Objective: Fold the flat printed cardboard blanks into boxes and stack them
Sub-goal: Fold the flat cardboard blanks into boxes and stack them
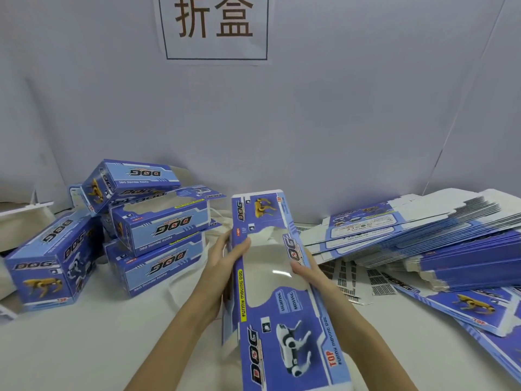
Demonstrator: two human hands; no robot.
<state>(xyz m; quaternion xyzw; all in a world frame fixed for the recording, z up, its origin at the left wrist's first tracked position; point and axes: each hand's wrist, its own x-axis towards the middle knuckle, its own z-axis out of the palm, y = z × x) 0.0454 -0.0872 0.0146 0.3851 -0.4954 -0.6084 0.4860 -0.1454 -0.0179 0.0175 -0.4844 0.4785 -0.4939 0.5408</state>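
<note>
Glossy blue cardboard blank (270,277) with clear window, gripped along both edges by left hand (222,266) and right hand (313,280).

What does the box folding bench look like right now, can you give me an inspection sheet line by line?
Surface: white table, partly covered with a pale cloth.
Job's things: one blank held up in the middle, partly opened; folded boxes piled at left; stack of flat blanks at right.
Clutter: barcode sheets under the flat stack.
Hands: left hand grips the blank's left edge; right hand holds its right side, fingers at the window cut-out.
Cables: nothing seen.
Surroundings: grey backdrop with a printed paper sign.
</note>
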